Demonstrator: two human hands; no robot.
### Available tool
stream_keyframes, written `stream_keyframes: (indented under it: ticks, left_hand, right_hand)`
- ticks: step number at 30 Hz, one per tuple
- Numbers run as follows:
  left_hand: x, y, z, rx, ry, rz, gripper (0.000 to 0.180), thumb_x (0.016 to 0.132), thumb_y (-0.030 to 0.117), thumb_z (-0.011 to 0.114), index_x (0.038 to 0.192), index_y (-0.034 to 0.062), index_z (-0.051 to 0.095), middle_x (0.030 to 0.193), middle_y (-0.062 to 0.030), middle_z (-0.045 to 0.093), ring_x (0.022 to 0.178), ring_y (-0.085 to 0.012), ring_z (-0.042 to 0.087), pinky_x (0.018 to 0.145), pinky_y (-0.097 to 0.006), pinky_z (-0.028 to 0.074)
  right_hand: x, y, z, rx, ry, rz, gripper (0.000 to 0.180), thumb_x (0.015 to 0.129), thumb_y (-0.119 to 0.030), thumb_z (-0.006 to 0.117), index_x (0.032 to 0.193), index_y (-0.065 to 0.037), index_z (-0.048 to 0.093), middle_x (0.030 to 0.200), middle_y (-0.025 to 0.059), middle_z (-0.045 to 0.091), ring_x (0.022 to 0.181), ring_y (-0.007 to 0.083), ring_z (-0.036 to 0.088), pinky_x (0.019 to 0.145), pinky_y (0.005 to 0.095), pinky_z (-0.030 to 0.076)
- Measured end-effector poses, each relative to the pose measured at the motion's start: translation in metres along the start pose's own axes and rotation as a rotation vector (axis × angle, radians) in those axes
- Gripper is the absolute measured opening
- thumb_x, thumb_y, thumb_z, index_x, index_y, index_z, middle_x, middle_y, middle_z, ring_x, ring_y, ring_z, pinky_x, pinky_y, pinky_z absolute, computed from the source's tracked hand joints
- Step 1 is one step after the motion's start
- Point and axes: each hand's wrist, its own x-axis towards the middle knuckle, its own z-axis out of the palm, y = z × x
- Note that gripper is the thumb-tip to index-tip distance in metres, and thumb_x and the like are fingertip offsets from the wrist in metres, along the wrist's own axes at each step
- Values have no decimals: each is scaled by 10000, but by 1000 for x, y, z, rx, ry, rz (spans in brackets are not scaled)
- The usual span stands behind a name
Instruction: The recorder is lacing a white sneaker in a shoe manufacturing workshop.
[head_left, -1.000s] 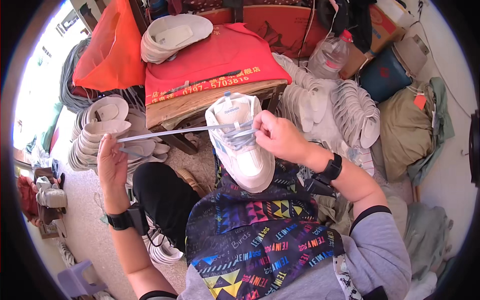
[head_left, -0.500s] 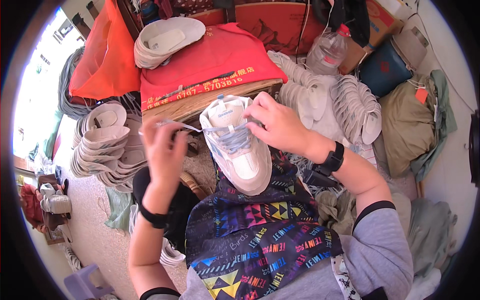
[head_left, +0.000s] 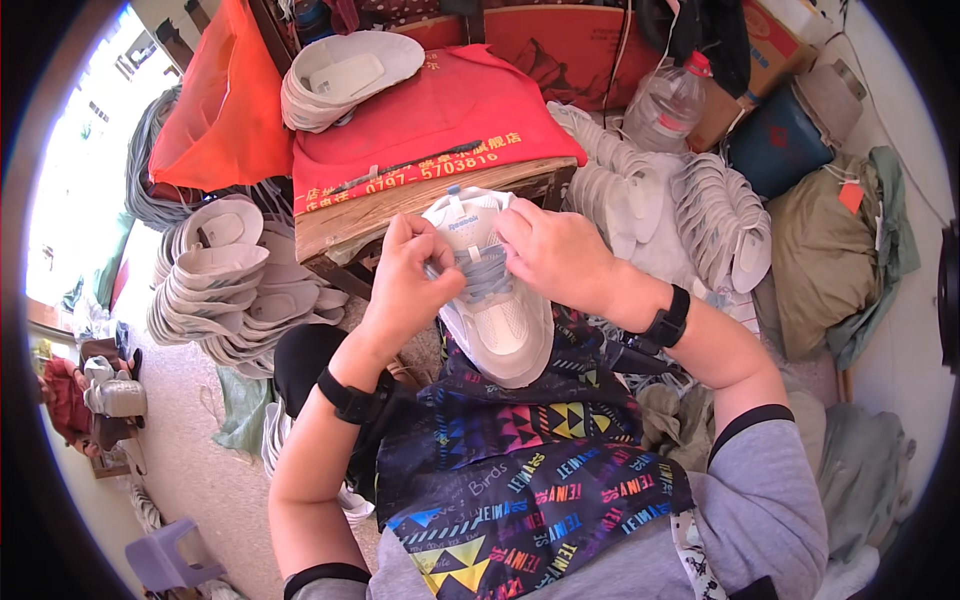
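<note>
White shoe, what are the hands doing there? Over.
Left hand curled left of the grey laces, right hand opposite; grips unclear. White shoe toe toward the patterned apron. Wooden table close beyond its heel.

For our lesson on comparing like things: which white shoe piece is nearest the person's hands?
The single white shoe piece between the left hand and the right hand, with grey laces across it. The others sit nested in stacks, untouched.

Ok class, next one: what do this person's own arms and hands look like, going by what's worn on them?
The left hand and right hand are ungloved. The left strap and right strap, worn at the wrists, are black and bulky. The short sleeves are grey, edged with black trim.
</note>
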Motion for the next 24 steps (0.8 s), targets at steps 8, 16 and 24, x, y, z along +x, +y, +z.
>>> stream_keyframes:
  ticks: [8, 16, 24]
  left_hand:
    - [-12, 5, 12, -134, 98, -24, 73, 760, -13, 655, 811, 23, 617, 1098, -62, 476, 853, -124, 488, 682, -235, 434]
    - [-10, 9, 18, -57, 121, -54, 132, 779, 45, 723, 804, 9, 598, 1096, -104, 479, 751, -172, 520, 666, -289, 476]
    - [-28, -19, 18, -54, 144, -289, 203, 853, 105, 723, 974, 32, 577, 935, -27, 531, 698, -72, 469, 634, -194, 406]
  right_hand:
    - [-1, 11, 0, 471, -113, 314, 152, 861, -133, 634, 956, -45, 553, 744, 92, 614, 725, 238, 652, 661, 364, 500]
    - [6, 25, 0, 764, -100, 441, 143, 867, -161, 662, 899, -37, 597, 682, -14, 539, 635, 75, 511, 588, 280, 431]
    - [-1, 36, -3, 825, -229, 528, 105, 917, -126, 634, 903, -30, 595, 727, -38, 539, 659, 24, 479, 590, 202, 397]
